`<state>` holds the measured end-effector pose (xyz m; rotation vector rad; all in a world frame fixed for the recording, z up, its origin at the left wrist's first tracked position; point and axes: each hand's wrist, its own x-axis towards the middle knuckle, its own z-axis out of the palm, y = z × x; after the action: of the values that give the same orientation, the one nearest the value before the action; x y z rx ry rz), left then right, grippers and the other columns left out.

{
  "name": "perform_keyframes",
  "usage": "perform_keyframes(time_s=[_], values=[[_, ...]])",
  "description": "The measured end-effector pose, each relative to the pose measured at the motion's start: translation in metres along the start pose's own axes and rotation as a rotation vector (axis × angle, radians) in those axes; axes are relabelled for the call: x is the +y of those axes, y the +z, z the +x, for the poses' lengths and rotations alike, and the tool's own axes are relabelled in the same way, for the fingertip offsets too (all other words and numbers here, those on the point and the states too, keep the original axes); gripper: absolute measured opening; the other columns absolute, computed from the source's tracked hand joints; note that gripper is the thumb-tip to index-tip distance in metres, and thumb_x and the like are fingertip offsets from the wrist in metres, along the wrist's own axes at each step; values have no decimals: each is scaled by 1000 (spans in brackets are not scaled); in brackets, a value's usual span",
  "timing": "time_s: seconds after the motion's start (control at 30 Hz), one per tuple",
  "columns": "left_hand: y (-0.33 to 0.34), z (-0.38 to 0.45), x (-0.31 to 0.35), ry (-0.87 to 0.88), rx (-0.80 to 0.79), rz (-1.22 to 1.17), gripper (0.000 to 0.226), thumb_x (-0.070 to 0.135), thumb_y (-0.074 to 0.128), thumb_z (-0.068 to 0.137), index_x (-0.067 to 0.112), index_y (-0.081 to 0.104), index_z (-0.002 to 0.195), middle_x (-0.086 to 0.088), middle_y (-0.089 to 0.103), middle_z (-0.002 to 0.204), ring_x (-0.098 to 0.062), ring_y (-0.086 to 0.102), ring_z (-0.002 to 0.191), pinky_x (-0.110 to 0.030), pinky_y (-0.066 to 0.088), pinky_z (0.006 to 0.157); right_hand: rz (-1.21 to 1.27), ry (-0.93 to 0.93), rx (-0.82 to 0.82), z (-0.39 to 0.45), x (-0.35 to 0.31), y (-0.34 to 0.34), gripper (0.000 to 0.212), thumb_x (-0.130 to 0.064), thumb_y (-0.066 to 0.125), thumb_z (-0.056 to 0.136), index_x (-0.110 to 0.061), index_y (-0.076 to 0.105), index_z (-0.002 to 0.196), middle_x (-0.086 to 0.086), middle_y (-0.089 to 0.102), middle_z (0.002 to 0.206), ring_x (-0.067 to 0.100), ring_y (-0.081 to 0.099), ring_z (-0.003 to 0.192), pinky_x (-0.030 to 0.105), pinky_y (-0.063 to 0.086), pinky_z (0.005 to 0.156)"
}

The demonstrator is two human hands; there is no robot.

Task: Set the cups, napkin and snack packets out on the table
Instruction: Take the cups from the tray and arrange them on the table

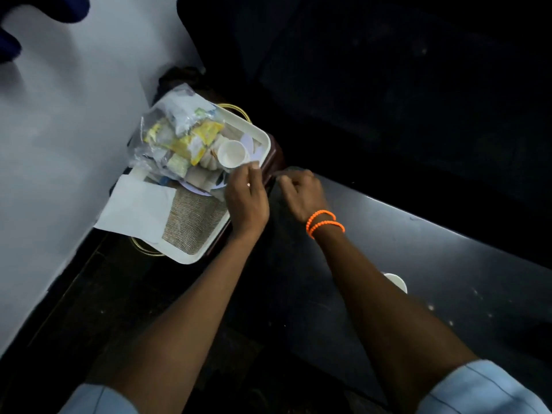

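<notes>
A white tray [263, 135] sits on a small stool at the centre left. On it lie a clear bag of snack packets [176, 132], a white paper cup [231, 155] and a white napkin [137, 204] hanging over the tray's left edge. My left hand [246, 198] reaches over the tray's right side, its fingertips pinching the near rim of the paper cup. My right hand [301, 192], with orange bead bracelets on the wrist, hovers just right of the tray with curled fingers and nothing visible in it. A second white cup [397, 282] stands on the dark table, partly hidden behind my right forearm.
The dark glossy table [448, 264] runs from the centre to the right. A white wall [74, 130] rises on the left, close behind the tray. A woven mat [194, 222] lines the tray's near part. The background at the upper right is dark.
</notes>
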<state>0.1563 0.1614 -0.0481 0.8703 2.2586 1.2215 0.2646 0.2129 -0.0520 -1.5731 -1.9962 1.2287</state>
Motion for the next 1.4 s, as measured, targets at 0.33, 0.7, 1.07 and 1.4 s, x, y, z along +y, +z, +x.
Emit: perform_keyframes(time_s=[0.33, 0.7, 1.07, 1.4], values=[[-34, 89, -6, -436, -211, -122, 68, 59, 26, 108, 10, 61, 139, -17, 65, 139, -36, 60, 128, -49, 46, 113, -206, -113, -34, 47, -47, 52, 53, -31, 75, 80, -13, 63, 128, 14, 71, 121, 37, 61, 118, 46, 51, 97], [-29, 59, 21, -159, -52, -7, 73, 64, 25, 106, 11, 66, 136, -14, 65, 141, -29, 53, 136, -35, 35, 113, 35, -123, 90, 34, -44, 14, 57, -15, 80, 64, -18, 72, 120, 3, 78, 101, 19, 72, 91, 26, 55, 79], [49, -65, 28, -401, -331, -129, 98, 95, 30, 80, 9, 76, 84, -8, 73, 82, -38, 75, 102, -57, 58, 94, -103, 128, 15, -49, 67, -90, 38, 1, 58, 88, -9, 74, 122, 11, 74, 122, 25, 67, 120, 15, 42, 99], [98, -147, 5, -369, -645, 116, 98, 81, 10, 91, 9, 67, 124, -22, 69, 125, -39, 61, 121, -42, 41, 102, -97, 334, 15, -125, 164, -93, 39, -2, 56, 94, -21, 75, 123, 3, 75, 122, 24, 66, 121, 31, 49, 106]])
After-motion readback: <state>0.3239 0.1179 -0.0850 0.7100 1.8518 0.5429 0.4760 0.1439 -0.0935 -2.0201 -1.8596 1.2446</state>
